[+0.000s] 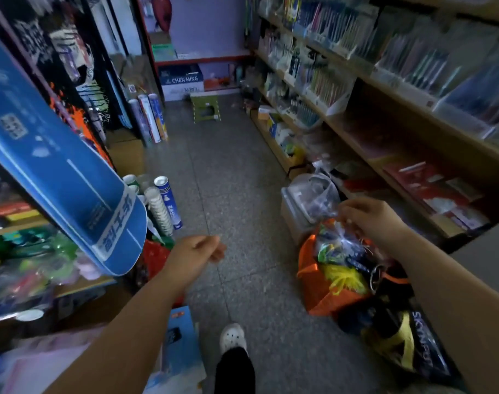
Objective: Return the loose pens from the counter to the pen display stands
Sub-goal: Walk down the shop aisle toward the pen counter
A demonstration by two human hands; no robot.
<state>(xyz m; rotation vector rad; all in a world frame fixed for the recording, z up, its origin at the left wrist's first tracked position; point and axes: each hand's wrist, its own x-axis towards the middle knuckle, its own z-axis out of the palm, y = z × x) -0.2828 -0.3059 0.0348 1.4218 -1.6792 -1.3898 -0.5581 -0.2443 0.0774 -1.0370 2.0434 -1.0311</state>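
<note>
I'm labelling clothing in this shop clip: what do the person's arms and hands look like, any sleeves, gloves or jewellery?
Both forearms are bare right down to the bottom frame edge, so no sleeves show. The left hand and right hand wear no gloves, and no watch, bracelet or rings are visible. The picture is blurred, so small items on the fingers could be missed.

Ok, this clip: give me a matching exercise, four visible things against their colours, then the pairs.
Things:
1. skateboard deck
2. folding stool
3. bag on the floor
4. shoe

Colours:
A. orange
B. white
C. blue
D. green

Pairs: 1-C, 2-D, 3-A, 4-B
</note>
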